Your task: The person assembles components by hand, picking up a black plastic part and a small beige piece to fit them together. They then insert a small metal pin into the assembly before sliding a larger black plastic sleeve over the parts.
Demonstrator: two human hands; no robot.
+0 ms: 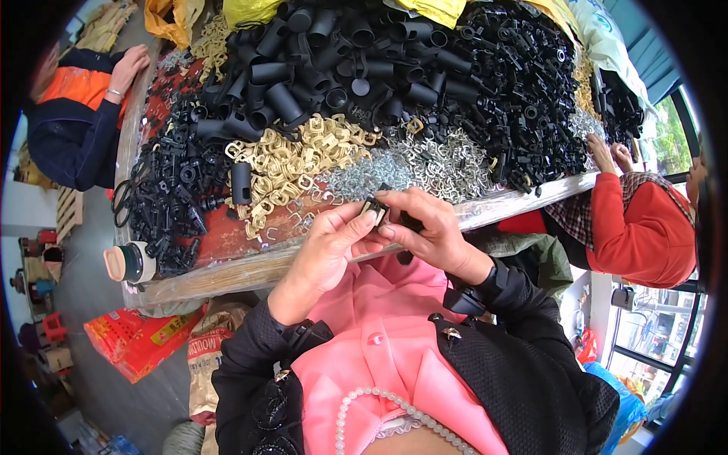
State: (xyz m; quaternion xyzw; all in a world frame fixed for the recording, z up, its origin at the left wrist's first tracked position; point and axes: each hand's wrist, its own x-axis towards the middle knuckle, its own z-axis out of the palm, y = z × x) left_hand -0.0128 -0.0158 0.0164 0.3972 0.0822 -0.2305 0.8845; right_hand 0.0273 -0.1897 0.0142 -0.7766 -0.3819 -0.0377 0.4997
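Can make out red characters on a yellow label [173,328], part of the red bag [136,350] at lower left. Can also see pale block capitals on the red band [203,345] of the tan sack [206,375] just beside it, partly lost in folds. Can spot a faint pale scrawl among the black pieces [361,114], too small to read.

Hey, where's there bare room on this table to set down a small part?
Mainly a small patch of red tabletop near the front, bordered by black fittings left, gold pieces right and the wooden edge in front. The edge itself has bare stretches. Beyond, it's crowded with black tubes and silver clips.
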